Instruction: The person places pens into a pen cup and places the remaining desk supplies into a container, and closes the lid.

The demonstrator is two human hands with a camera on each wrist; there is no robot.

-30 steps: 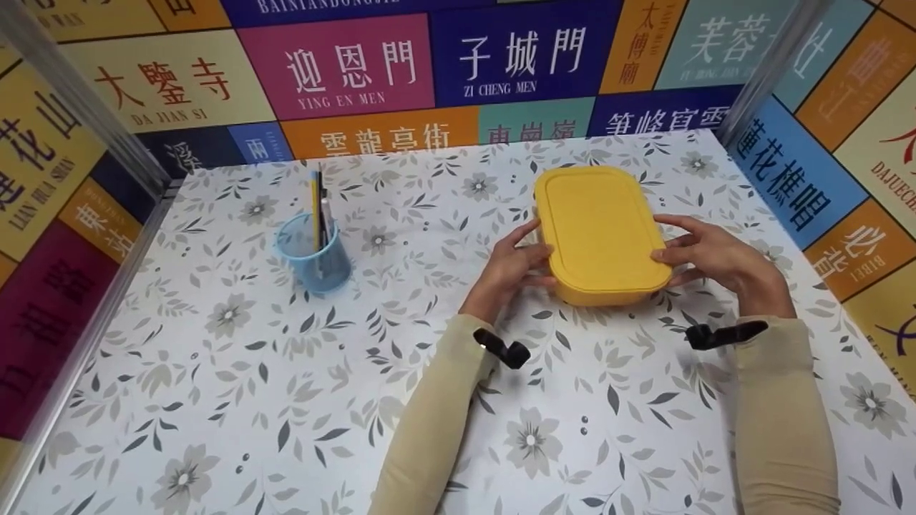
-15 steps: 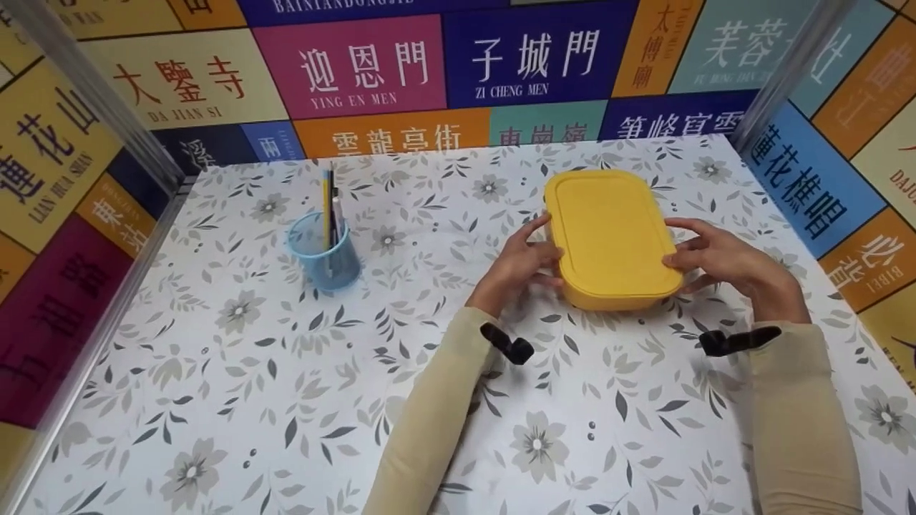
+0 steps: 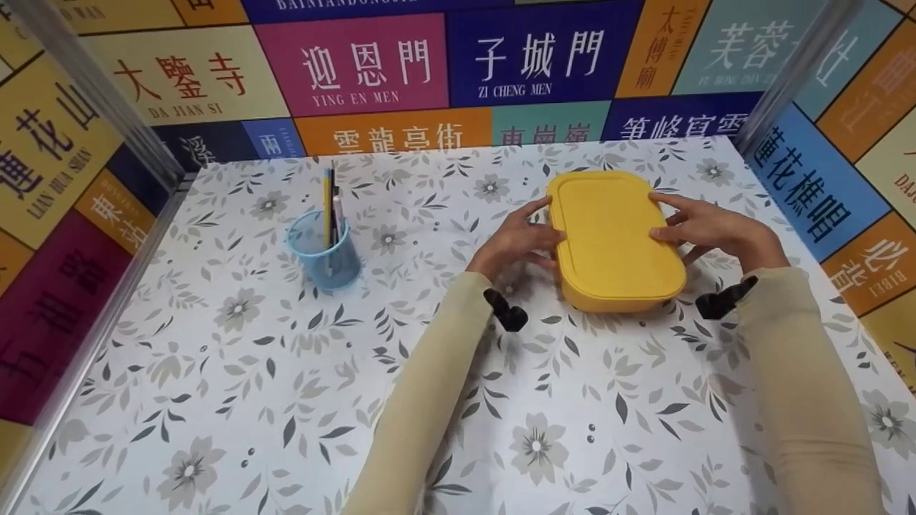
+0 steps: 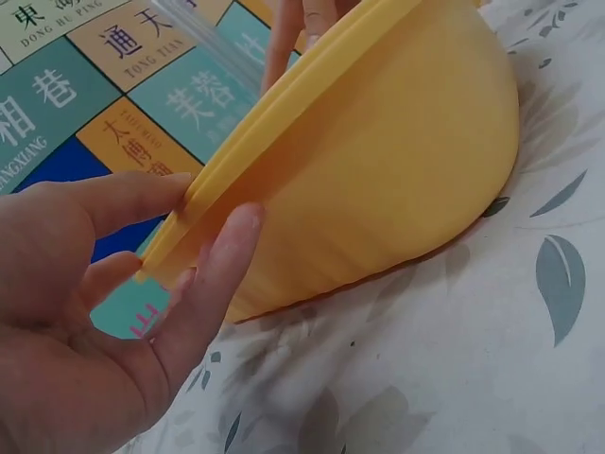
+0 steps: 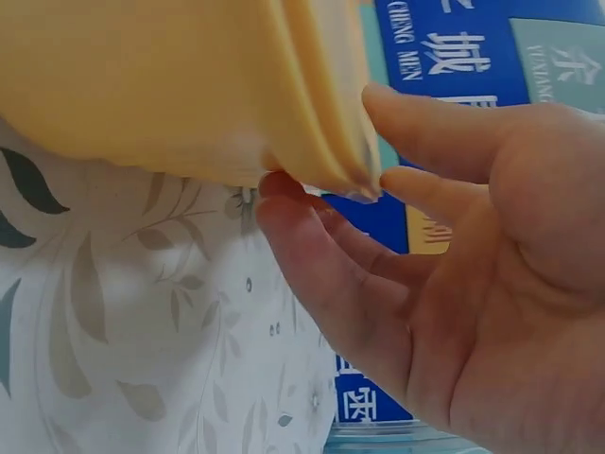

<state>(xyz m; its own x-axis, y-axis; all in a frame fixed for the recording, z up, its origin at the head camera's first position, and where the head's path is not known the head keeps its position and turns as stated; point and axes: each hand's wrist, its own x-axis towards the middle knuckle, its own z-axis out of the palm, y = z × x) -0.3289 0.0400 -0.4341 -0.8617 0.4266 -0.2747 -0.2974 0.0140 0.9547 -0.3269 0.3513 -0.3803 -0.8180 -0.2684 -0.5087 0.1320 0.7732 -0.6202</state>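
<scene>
A yellow food container (image 3: 615, 304) with a matching flat lid (image 3: 612, 232) sits on the patterned tabletop, right of centre in the head view. My left hand (image 3: 519, 239) grips its left side, thumb on the lid's edge and other fingers spread along the side. On the opposite side my right hand (image 3: 705, 225) holds the lid's edge in the same way. In the left wrist view, the thumb (image 4: 142, 199) meets the lid's rim and a finger lies against the container wall. The right wrist view shows fingertips (image 5: 284, 208) under the rim near a corner. The container's contents are hidden.
A light blue mesh pen cup (image 3: 325, 257) holding several pencils and pens (image 3: 329, 207) stands on the left. Colourful lettered panels (image 3: 358, 64) wall the table (image 3: 286, 400) at the back and both sides.
Both hands have slid along the container's sides toward its far end, with the forearms following. The view first shifted slightly; the container stays in about the same place on the table.
</scene>
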